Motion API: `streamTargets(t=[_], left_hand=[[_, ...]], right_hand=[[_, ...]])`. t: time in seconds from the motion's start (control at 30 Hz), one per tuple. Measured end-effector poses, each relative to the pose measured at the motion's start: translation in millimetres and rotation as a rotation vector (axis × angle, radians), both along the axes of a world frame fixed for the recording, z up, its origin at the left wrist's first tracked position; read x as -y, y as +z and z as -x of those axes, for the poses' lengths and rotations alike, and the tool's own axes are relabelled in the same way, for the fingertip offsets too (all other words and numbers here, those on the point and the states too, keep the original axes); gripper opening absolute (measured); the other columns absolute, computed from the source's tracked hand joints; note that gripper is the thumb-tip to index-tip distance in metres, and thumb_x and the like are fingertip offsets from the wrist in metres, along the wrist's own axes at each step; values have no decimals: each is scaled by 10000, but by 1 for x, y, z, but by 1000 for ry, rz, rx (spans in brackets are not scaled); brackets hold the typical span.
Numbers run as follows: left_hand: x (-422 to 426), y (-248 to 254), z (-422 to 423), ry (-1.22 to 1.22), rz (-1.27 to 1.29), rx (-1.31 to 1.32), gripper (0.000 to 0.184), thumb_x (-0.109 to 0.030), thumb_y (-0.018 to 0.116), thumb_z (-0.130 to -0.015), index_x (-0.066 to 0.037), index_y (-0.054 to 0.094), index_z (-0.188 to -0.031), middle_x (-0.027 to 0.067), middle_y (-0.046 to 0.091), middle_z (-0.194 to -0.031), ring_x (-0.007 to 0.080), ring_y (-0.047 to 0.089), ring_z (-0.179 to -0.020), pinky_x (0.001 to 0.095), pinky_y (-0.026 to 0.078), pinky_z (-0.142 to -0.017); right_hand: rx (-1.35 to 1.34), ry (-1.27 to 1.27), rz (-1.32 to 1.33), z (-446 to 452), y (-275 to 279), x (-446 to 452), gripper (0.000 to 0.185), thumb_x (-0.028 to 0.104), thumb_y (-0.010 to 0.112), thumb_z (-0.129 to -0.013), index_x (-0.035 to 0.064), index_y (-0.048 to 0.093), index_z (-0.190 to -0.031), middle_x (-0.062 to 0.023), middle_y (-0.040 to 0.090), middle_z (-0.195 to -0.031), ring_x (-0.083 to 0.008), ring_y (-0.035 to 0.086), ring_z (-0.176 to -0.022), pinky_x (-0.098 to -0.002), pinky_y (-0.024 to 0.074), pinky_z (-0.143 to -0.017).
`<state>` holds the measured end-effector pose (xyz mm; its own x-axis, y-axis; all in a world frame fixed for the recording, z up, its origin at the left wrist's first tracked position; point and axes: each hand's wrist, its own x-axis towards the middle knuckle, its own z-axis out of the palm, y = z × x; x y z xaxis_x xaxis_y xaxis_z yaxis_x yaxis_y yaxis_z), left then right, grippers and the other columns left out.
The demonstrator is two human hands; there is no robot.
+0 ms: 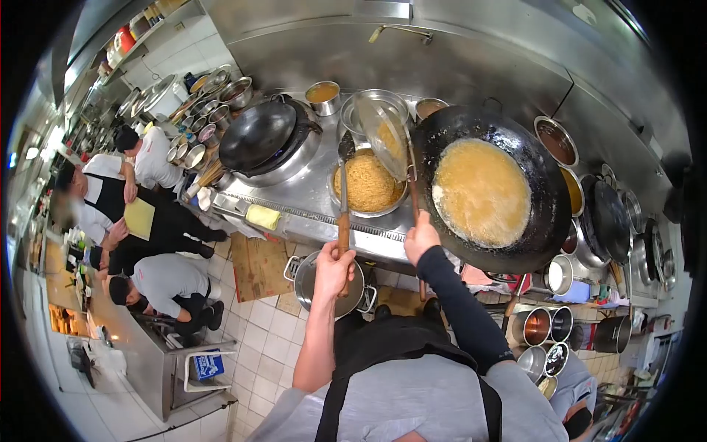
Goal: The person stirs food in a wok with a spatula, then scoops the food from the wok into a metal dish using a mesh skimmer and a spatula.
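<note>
My left hand (335,271) is closed round the wooden handle of a long wok spatula (344,210). Its dark metal head rests over a bowl (337,205) heaped with golden, crumb-like fried bits (368,184). In my right hand (422,239) is the long handle of a round strainer (379,136). The strainer is tilted above the bowl's back right side, and some golden bits cling inside it. Right of it, a big black wok (549,214) holds pale golden, foaming oil (482,193).
At left, an empty-looking black wok (258,136) sits on a burner. Pots of sauce (556,140) and a pot of orange liquid (322,93) line the counter. A large metal pot (305,283) stands below my left hand. Several co-workers (158,280) are at left.
</note>
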<state>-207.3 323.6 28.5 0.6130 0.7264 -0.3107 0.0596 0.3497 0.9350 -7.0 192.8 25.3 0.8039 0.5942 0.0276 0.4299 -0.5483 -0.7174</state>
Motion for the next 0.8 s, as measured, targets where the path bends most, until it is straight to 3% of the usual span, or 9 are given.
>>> streamTargets(t=[0.17, 0.3, 0.5, 0.53, 0.63, 0.67, 0.7, 0.73, 0.8], left_hand=[[-11, -9, 1, -20, 32, -20, 378, -16, 665, -932, 78, 485, -1250, 37, 578, -762, 85, 537, -562, 234, 443, -435], [-12, -7, 12, -27, 26, -29, 409, -18, 672, -926, 72, 480, -1275, 38, 578, -760, 86, 536, -562, 234, 440, -429], [-7, 0, 12, -12, 24, -25, 394, -5, 660, -937, 64, 482, -1282, 35, 585, -783, 82, 528, -561, 235, 432, -425], [-7, -2, 12, -19, 28, -8, 406, -4, 656, -939, 61, 475, -1297, 36, 585, -792, 83, 528, -567, 232, 430, -427], [-10, 0, 11, -28, 52, 0, 417, -10, 666, -938, 51, 472, -1302, 49, 580, -783, 97, 533, -567, 233, 428, -425], [-11, -3, 13, -21, 53, 11, 417, -16, 676, -936, 47, 473, -1295, 56, 575, -774, 108, 538, -566, 234, 429, -422], [-13, -8, 15, -26, 60, 19, 407, -19, 678, -934, 44, 480, -1285, 59, 578, -775, 113, 539, -564, 236, 428, -423], [-14, -9, 16, -27, 57, 14, 407, -19, 678, -935, 44, 481, -1285, 60, 579, -776, 113, 540, -563, 237, 428, -423], [-13, -6, 18, -21, 55, 5, 407, -19, 678, -935, 45, 484, -1287, 62, 582, -776, 114, 541, -562, 239, 429, -423]], right_hand=[[-24, 36, 262, 15, -3, -31, 612, 54, 597, -844, -107, 344, -1377, -392, 642, -1055, -509, 659, -1024, -507, 531, -922], [94, -9, 200, 20, 0, -28, 675, 47, 596, -846, -110, 301, -1432, -422, 611, -1094, -519, 645, -1045, -511, 525, -930], [-129, -6, 12, 6, 42, -17, 562, 44, 527, -892, -66, 344, -1412, -409, 619, -1098, -521, 640, -1048, -527, 513, -905], [-11, -15, -103, -1, 30, -12, 544, 57, 525, -900, -44, 351, -1405, -376, 631, -1037, -504, 669, -889, -507, 523, -860], [-653, -5, -470, -30, 43, 19, 464, 48, 499, -942, -17, 373, -1383, -170, 591, -879, -277, 544, -575, -436, 486, -552], [-952, -48, -650, -35, 59, 37, 413, 41, 483, -959, 0, 385, -1357, -96, 548, -836, -182, 468, -522, -386, 439, -456], [-1001, -74, -641, -40, 86, 52, 260, 25, 426, -989, 43, 400, -1247, -36, 491, -829, -94, 396, -525, -296, 344, -400], [-1199, -63, -695, -61, 81, 72, 120, 49, 418, -1007, 74, 389, -1121, -44, 489, -816, -97, 383, -514, -298, 337, -399], [-1177, -101, -704, -98, 65, 116, 73, 99, 454, -1031, 95, 398, -1078, -43, 477, -800, -101, 397, -524, -297, 339, -396]])
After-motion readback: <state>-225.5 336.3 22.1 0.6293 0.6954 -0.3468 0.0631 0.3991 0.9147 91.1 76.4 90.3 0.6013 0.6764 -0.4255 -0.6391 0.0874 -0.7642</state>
